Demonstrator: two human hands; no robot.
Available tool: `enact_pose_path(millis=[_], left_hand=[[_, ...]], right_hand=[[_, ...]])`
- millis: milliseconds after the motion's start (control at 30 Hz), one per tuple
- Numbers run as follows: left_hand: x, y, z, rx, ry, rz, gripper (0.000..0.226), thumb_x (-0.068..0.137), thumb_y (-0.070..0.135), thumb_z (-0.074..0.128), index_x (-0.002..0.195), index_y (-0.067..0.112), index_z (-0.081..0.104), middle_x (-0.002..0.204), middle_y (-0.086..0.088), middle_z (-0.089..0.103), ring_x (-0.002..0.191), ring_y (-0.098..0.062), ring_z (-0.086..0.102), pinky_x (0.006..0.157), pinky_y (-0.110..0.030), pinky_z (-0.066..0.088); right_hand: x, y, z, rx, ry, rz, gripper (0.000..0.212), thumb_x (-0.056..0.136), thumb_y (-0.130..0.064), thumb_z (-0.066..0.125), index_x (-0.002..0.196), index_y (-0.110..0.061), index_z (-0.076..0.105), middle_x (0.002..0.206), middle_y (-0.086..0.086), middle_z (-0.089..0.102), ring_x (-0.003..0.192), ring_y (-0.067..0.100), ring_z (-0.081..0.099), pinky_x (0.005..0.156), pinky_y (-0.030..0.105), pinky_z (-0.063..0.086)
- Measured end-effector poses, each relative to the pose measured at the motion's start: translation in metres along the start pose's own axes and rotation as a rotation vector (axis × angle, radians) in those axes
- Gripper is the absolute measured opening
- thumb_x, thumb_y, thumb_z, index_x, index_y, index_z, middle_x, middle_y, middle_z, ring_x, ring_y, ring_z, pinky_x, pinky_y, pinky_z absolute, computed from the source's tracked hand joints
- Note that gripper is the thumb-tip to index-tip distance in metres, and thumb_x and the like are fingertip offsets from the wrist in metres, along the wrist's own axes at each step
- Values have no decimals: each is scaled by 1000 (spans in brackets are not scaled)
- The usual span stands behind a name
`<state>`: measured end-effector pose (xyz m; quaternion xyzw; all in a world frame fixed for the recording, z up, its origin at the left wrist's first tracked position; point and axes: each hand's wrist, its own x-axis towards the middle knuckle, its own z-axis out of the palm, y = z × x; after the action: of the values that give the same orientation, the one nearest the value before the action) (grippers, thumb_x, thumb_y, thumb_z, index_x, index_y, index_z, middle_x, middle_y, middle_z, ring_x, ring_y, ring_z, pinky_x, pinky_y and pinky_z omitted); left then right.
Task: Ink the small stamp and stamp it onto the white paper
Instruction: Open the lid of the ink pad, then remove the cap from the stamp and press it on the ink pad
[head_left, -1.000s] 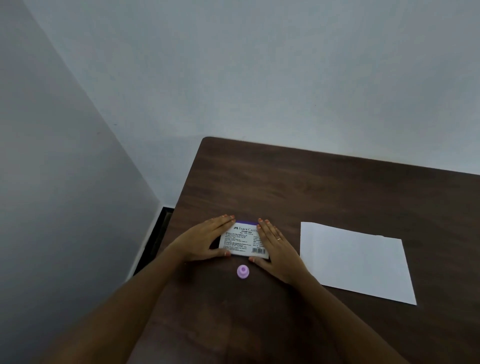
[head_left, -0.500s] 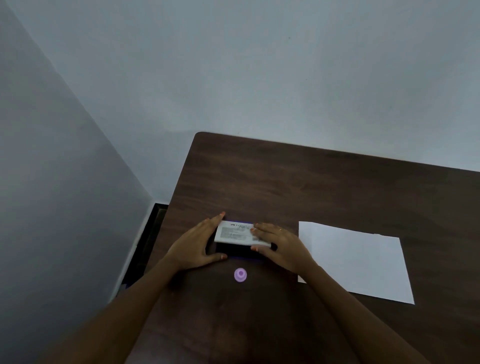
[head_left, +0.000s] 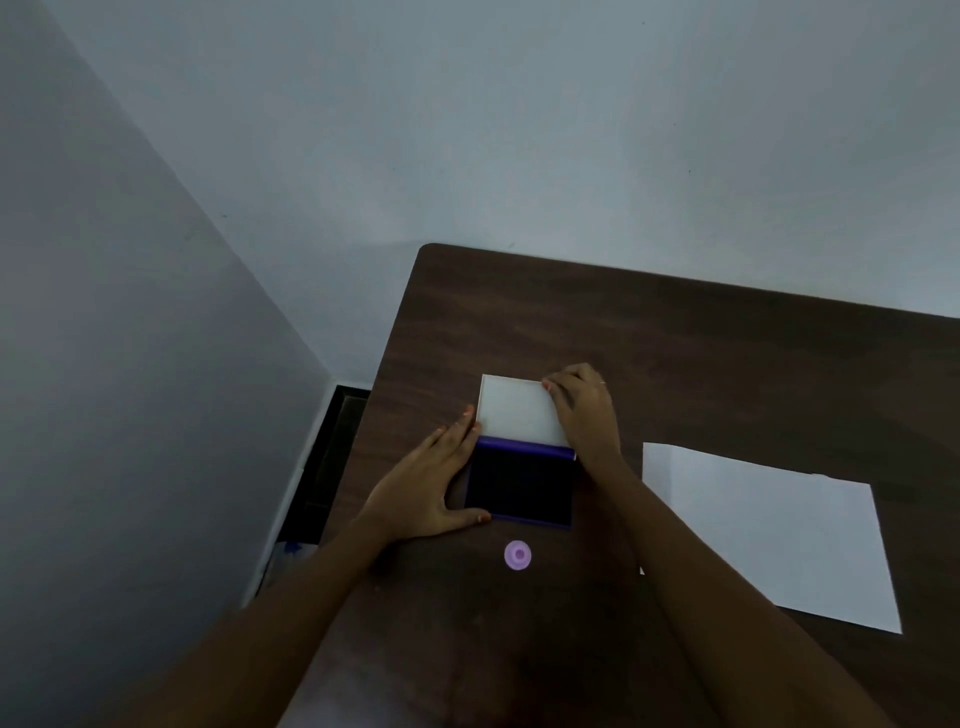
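Note:
The stamp pad lies open on the dark wooden table (head_left: 675, 353). Its dark purple ink surface (head_left: 519, 480) faces up and its white lid (head_left: 519, 410) is folded back away from me. My left hand (head_left: 431, 483) rests flat against the pad's left side, thumb at the near corner. My right hand (head_left: 587, 410) holds the lid's right edge. The small pink stamp (head_left: 518, 555) stands on the table just in front of the pad, untouched. The white paper (head_left: 769, 530) lies to the right.
The table's left edge runs close to a grey wall (head_left: 130, 364), with a dark gap (head_left: 332, 457) down to the floor between them. Another wall stands behind the far edge.
The pad's lid has swung from closed to fully open, folded back by my right hand. My left hand stayed braced on the left side of the base.

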<state>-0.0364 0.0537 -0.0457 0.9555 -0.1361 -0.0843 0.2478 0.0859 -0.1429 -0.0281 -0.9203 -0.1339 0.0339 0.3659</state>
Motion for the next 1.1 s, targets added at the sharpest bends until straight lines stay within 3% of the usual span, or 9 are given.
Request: enact_pose_path(millis=[167,300,433,533,600,733,900,1100], left_hand=[[0,-1,1,23,5,8,99,74,69,49,135,34,-21,146,10,-15,127,5,-14,106,-31,-6],[0,-1,1,35,-2,-11,98,75,69,48,134,32,-20,145,11,-14,127,1,-12,104,-31,-6],[-2,2,0,15,22,15,90,79,66,43,137,30,-16,147,9,-8,130,2,-10,107,-28,-5],[-7,9,-3,-20,64,23,78,86,52,45,141,25,-4,150,5,2,135,-2,0,111,-29,1],[-13,16,-3,-32,174,-5,64,90,34,50,142,17,17,151,-4,21,136,-8,14,112,-31,8],[-30,39,7,-44,392,-103,39,88,9,56,126,8,48,131,-14,53,126,-23,42,108,-34,20],[-50,62,12,-139,427,-170,32,86,2,56,117,6,55,121,-16,59,115,-25,51,101,-32,33],[-62,87,14,-303,456,-260,25,87,-1,52,110,8,57,113,-11,60,103,-14,53,91,-23,39]], right_hand=[[4,1,8,-91,15,15,12,83,-9,59,90,-1,65,102,19,62,94,29,52,84,30,35],[0,-7,3,-140,46,-13,16,84,-10,58,98,-7,64,110,15,59,105,27,49,95,36,32],[-26,-20,-5,-124,44,-117,17,84,-11,58,100,-9,62,110,15,60,104,26,52,89,30,32],[-53,-27,-9,-119,-32,-180,14,84,-9,58,96,-7,63,105,15,63,99,25,55,86,27,36],[-72,-32,-12,-80,-107,-204,14,85,-12,57,96,-7,63,102,14,64,96,22,56,84,23,37],[-112,-37,-17,-31,-221,-252,18,86,-25,57,98,-13,62,103,8,63,96,15,55,80,21,41],[-144,-36,-14,-143,-368,-263,38,79,-46,60,106,-19,56,115,1,54,102,12,47,82,21,37],[-151,-36,-6,-85,-389,-96,20,88,-22,54,103,-9,57,113,10,57,97,17,53,82,24,41]])
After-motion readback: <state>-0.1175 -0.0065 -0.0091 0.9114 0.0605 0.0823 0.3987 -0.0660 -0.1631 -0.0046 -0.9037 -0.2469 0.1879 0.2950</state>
